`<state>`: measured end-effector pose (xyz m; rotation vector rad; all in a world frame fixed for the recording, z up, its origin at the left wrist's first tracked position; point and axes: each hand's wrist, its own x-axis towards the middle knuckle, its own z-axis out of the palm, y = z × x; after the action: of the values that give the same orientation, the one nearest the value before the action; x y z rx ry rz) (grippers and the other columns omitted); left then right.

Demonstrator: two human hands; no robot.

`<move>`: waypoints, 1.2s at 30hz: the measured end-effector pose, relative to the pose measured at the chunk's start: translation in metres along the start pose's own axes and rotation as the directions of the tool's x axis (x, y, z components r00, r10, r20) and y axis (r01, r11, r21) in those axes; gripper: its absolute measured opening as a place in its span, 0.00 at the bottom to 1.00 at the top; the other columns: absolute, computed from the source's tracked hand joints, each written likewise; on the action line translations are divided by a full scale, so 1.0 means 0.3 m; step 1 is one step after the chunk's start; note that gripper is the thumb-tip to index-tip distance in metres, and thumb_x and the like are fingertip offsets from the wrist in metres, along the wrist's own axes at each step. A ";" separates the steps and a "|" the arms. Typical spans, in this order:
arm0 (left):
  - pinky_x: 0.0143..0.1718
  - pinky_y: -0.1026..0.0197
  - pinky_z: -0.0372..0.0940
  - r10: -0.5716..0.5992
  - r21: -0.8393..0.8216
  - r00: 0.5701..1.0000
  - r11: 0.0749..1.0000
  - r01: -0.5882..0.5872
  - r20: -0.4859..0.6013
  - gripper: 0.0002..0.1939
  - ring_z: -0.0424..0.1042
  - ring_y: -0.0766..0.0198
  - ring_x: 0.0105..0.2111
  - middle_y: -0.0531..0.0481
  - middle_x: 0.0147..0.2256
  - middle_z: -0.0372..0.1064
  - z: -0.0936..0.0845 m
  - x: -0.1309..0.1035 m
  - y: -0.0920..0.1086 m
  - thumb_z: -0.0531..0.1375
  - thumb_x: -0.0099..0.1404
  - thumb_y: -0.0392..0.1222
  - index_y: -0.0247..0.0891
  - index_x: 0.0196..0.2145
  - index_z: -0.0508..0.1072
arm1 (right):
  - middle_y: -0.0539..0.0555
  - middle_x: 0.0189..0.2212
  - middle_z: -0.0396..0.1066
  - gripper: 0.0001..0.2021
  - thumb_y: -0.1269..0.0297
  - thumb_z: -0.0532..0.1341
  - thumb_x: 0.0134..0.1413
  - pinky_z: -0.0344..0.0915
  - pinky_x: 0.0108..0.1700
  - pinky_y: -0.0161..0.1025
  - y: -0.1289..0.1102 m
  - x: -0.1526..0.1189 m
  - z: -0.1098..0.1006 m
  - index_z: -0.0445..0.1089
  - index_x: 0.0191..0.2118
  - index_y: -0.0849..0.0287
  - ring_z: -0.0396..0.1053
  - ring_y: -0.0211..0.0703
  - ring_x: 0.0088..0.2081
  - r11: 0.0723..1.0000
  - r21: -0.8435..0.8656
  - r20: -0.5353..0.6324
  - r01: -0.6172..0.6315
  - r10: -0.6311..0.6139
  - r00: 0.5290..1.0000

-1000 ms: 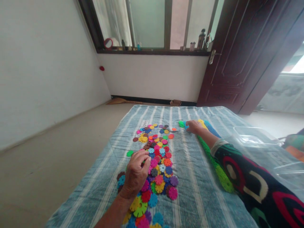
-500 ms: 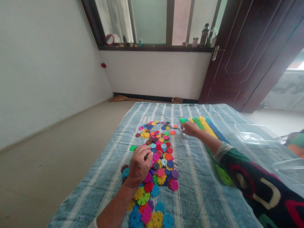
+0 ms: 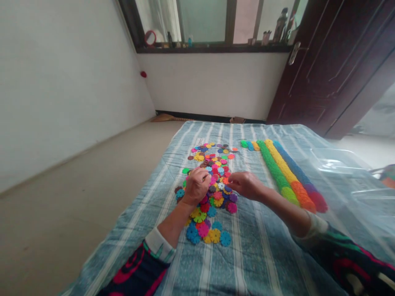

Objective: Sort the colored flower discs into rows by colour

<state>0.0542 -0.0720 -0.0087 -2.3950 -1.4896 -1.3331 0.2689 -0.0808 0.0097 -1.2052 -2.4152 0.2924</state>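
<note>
Many small notched plastic discs in mixed colours, among them a blue disc (image 3: pixel 225 238), lie in a loose heap on the striped cloth (image 3: pixel 247 255). My left hand (image 3: pixel 197 185) is over the heap's left side, its fingers curled; what they hold, if anything, is hidden. From the right, my right hand (image 3: pixel 243 183) reaches the heap's edge with thumb and fingers pinched; anything between them is too small to name. To the right lie long rows of overlapping discs: a green row (image 3: pixel 273 164), a yellow row (image 3: pixel 282 162) and a blue row (image 3: pixel 291 164).
Short rows of discs, one of them yellow (image 3: pixel 255 146), sit left of the long green row's far end. A clear plastic box (image 3: pixel 339 160) stands on the right side, with another transparent container nearer. Beyond the cloth are a wall and a dark red door (image 3: pixel 321 61).
My right hand has moved from the far short rows back toward the heap, close to my left hand. The view has shifted, so the near ends of the long rows now show.
</note>
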 end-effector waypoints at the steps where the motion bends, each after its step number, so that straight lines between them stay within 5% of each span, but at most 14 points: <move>1: 0.45 0.56 0.66 -0.005 0.003 1.000 1.000 0.005 0.010 0.08 0.71 0.60 0.38 0.47 0.31 0.73 0.001 0.001 0.004 0.55 0.59 0.34 0.37 0.24 0.70 | 0.49 0.24 0.68 0.08 0.63 0.58 0.56 0.47 0.26 0.33 -0.012 -0.020 0.006 0.71 0.30 0.59 0.60 0.34 0.25 1.000 -0.003 -0.012 0.007 -0.007 1.000; 9: 0.44 0.54 0.65 0.034 0.023 0.996 0.999 -0.036 0.079 0.09 0.71 0.60 0.36 0.47 0.30 0.73 -0.020 -0.013 0.032 0.55 0.60 0.32 0.37 0.23 0.68 | 0.50 0.27 0.68 0.07 0.64 0.58 0.56 0.49 0.27 0.33 -0.095 -0.138 0.037 0.71 0.30 0.58 0.61 0.35 0.26 0.999 -0.027 -0.055 0.036 -0.037 0.998; 18: 0.51 0.51 0.63 0.148 0.006 0.979 0.989 -0.150 0.137 0.08 0.69 0.58 0.44 0.44 0.38 0.73 -0.162 -0.143 0.024 0.59 0.59 0.43 0.37 0.32 0.73 | 0.59 0.38 0.69 0.15 0.53 0.55 0.59 0.60 0.41 0.44 -0.232 -0.241 0.099 0.69 0.40 0.60 0.63 0.47 0.40 0.920 -0.148 -0.104 0.363 -0.380 0.919; 25: 0.60 0.41 0.50 0.321 0.005 0.831 0.932 -0.363 0.453 0.35 0.50 0.45 0.61 0.37 0.59 0.57 -0.286 -0.255 0.003 0.59 0.55 0.61 0.36 0.54 0.65 | 0.63 0.47 0.66 0.22 0.48 0.54 0.58 0.59 0.47 0.49 -0.309 -0.257 0.133 0.65 0.49 0.60 0.59 0.53 0.50 0.856 -0.116 -0.025 0.504 -0.509 0.860; 31: 0.59 0.36 0.46 0.219 0.071 0.752 0.940 -0.333 0.621 0.46 0.43 0.39 0.63 0.37 0.63 0.48 -0.299 -0.273 0.008 0.57 0.50 0.69 0.39 0.60 0.59 | 0.62 0.47 0.65 0.20 0.49 0.55 0.58 0.58 0.51 0.51 -0.317 -0.244 0.148 0.66 0.47 0.59 0.57 0.54 0.54 0.874 -0.088 -0.003 0.478 -0.480 0.877; 36: 0.58 0.36 0.47 0.119 0.184 0.791 0.942 -0.281 0.600 0.47 0.45 0.39 0.62 0.36 0.63 0.47 -0.283 -0.283 -0.003 0.55 0.50 0.71 0.40 0.60 0.58 | 0.64 0.53 0.63 0.23 0.49 0.55 0.57 0.56 0.53 0.54 -0.317 -0.229 0.160 0.62 0.52 0.60 0.54 0.56 0.57 0.899 -0.122 0.026 0.420 -0.420 0.907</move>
<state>-0.0165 -0.1690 -0.0118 -2.8021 -1.3263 -0.3169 0.2161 -0.1928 -0.0171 -0.6937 -2.6447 0.0070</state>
